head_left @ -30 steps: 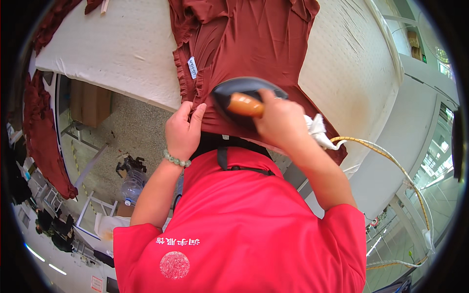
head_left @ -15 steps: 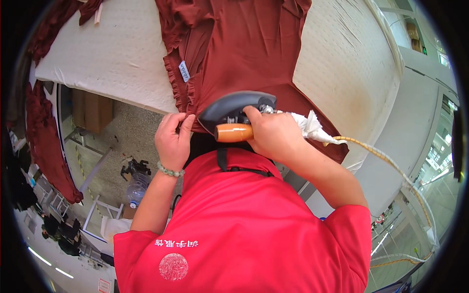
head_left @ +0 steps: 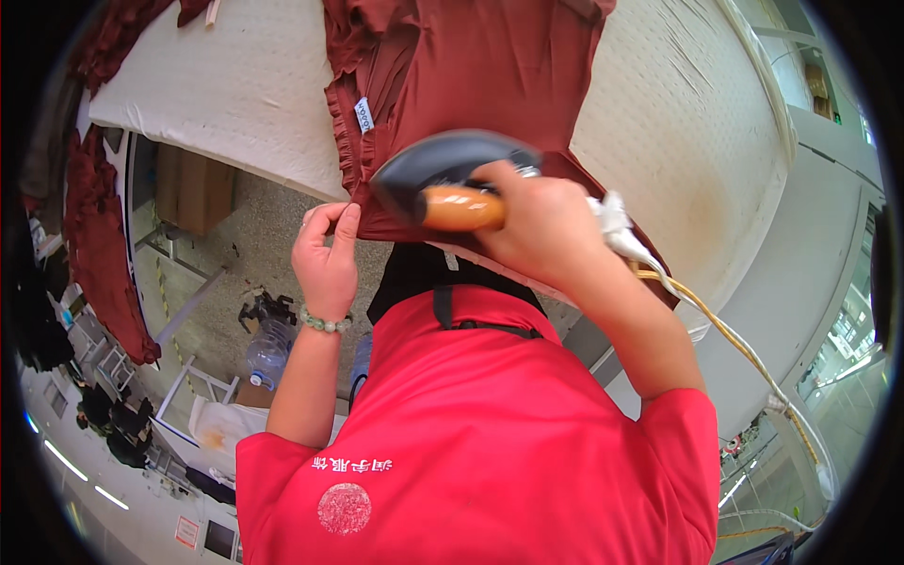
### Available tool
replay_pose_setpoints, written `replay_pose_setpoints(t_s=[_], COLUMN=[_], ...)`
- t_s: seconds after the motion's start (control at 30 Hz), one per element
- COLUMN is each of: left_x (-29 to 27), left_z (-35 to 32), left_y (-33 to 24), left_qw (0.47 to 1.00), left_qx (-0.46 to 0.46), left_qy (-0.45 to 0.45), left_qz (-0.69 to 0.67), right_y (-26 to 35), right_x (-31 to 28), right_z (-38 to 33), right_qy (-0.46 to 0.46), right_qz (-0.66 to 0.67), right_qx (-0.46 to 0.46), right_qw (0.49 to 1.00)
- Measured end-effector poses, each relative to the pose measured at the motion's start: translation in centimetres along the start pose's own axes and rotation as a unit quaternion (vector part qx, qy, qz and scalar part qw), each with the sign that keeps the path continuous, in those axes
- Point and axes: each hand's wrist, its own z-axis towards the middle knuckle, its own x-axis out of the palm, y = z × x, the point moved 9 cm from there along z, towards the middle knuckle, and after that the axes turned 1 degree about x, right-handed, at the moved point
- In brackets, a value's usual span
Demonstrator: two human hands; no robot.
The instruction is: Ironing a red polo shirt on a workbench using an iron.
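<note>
A dark red garment (head_left: 504, 71) with a ruffled edge lies over the near side of the padded white ironing table (head_left: 254, 113). My right hand (head_left: 546, 221) is wrapped around the orange-brown handle of a dark steam iron (head_left: 443, 165), which is blurred and rests on or just over the garment near its front edge. To the left of the iron's tip, my left hand (head_left: 328, 254) pinches the near corner of the garment between thumb and fingers. A small white label (head_left: 363, 115) shows by the ruffle. The iron's soleplate is hidden.
A white and yellow hose (head_left: 734, 339) runs from the iron down the right side. Another dark red garment (head_left: 99, 245) hangs at the left. Below the table stand a cardboard box (head_left: 202, 193) and a clear plastic bottle (head_left: 268, 353) on the floor.
The iron in my right hand has moved slightly up and away from me over the garment. My left hand has shifted slightly up, still at the garment's corner. The whole view has shifted a little.
</note>
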Motion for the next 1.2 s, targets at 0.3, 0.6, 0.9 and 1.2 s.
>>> replay_pose_setpoints(t_s=[0.3,0.6,0.9,1.2], left_x=[-0.1,3.2,21.3,31.7], left_z=[-1.5,-1.2,16.8,22.1], left_y=[5.5,2.5,-15.2,-14.4], left_qw=[0.987,0.97,0.946,0.909], left_qx=[-0.104,-0.213,-0.026,-0.021], left_qy=[-0.008,0.042,0.292,0.372], left_qz=[-0.125,-0.11,-0.139,0.187], right_y=[-12.5,-43.3,-48.4,-46.7], right_x=[-4.8,-11.7,-11.6,-12.7], right_z=[-3.3,-11.8,-15.3,-15.3], right_qy=[-0.121,-0.227,-0.283,-0.266], right_qz=[0.012,0.005,0.072,-0.001], right_qx=[0.157,0.312,0.373,0.401], right_qw=[0.98,0.922,0.881,0.877])
